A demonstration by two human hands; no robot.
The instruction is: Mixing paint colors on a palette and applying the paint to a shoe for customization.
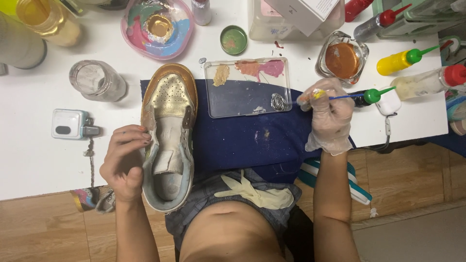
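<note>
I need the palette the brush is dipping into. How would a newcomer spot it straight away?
Start at the dark blue cloth on the white table. At its top edge, right of the gold shoe, lies a clear rectangular tray. Unlike the round pink bowl and the glass dish of orange paint, it is flat, with tan, orange, pink and silver dabs.

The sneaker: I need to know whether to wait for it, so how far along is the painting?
Done: the sneaker's toe is gold. In hand: the left hand steadies its side while the gloved right hand dips a thin brush into silver paint on the clear palette. Left: heel collar and tongue look unpainted, pale.
</note>
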